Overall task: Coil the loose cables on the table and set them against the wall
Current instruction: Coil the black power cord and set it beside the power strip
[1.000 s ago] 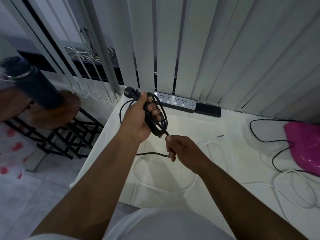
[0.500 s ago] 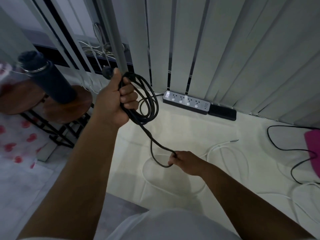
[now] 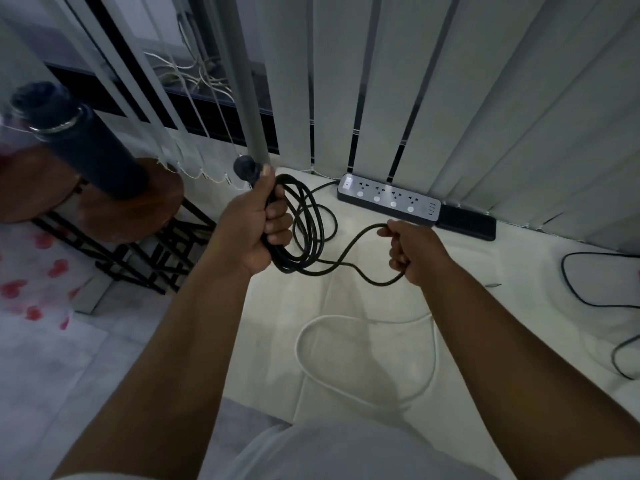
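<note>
— Any writing we can read?
— None legible. Nearest us, a thin white cable (image 3: 363, 355) loops on the cream table (image 3: 485, 323).
— Our left hand (image 3: 254, 230) grips the coiled glossy black power cable (image 3: 304, 230); our right hand (image 3: 412, 251) pinches its free strand at three o'clock.
— Beyond, at twelve, a grey power strip (image 3: 388, 199) lies against grey vertical blinds (image 3: 485, 98).

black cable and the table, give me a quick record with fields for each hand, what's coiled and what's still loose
left hand: left hand grips the coiled black cable, plug at top
right hand: right hand holds the cable's loose tail
coiled: several loops hang from the left hand
still loose: white cable on the table; second black cable at right
against blinds: power strip
</note>
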The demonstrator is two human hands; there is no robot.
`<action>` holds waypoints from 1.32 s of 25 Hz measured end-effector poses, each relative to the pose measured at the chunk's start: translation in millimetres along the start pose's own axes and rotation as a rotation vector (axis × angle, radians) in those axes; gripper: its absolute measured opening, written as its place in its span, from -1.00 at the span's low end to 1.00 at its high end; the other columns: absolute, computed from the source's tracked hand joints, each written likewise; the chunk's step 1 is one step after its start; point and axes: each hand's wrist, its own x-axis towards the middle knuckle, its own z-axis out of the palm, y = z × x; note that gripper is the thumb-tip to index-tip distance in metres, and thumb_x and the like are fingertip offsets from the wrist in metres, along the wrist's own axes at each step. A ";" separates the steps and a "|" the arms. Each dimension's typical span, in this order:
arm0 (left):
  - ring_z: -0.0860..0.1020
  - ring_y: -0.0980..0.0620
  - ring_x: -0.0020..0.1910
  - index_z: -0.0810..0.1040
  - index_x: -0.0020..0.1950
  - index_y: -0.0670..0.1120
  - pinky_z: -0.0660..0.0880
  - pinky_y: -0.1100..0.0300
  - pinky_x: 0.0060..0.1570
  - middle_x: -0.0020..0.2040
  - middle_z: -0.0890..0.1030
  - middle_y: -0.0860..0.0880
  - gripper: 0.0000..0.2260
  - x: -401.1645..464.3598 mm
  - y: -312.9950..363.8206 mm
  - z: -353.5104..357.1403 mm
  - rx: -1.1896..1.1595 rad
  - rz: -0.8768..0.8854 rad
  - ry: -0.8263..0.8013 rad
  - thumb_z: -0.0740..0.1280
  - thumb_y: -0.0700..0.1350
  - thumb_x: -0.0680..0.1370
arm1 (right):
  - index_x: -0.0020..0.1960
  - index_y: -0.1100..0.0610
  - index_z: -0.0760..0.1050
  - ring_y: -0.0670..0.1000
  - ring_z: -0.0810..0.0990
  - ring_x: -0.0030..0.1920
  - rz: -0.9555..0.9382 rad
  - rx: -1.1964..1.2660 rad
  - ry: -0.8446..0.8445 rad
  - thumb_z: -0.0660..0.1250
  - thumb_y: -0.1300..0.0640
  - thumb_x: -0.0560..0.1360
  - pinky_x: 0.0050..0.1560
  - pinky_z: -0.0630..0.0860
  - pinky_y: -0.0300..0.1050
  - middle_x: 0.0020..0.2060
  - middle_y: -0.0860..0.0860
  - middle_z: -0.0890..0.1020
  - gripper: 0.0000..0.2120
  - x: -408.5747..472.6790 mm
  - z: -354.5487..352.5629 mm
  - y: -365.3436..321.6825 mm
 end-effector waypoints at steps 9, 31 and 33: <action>0.27 0.15 -0.54 0.59 -0.13 -0.09 0.22 0.29 -0.58 -0.27 0.58 -0.01 -0.73 51.3 -30.3 5.0 0.158 -0.108 0.114 0.32 0.10 0.56 | 0.09 0.24 0.55 0.04 0.38 -0.52 -0.158 0.086 -0.312 0.22 0.09 0.59 -0.41 0.35 -0.12 -0.44 0.08 0.56 -0.76 -17.8 69.0 -47.4; 0.43 0.17 -0.54 0.48 -0.21 -0.07 0.46 0.26 -0.47 -0.44 0.48 0.07 -0.80 98.3 11.7 -38.8 -0.219 -0.086 0.231 0.28 -0.03 0.59 | -0.21 0.11 0.47 0.09 0.57 -0.23 -0.617 -0.808 -0.423 0.29 -0.01 0.58 -0.11 0.51 0.04 -0.30 0.08 0.61 -0.74 9.1 91.4 30.7; 0.31 0.20 -0.58 0.46 -0.23 -0.03 0.28 0.33 -0.56 -0.48 0.39 0.11 -0.76 95.9 28.2 -47.4 -0.196 -0.089 0.170 0.26 0.03 0.60 | -0.12 0.17 0.50 0.07 0.61 -0.17 -0.552 -0.955 -0.475 0.23 0.01 0.61 -0.03 0.54 0.06 -0.22 0.05 0.66 -0.75 23.8 90.4 34.4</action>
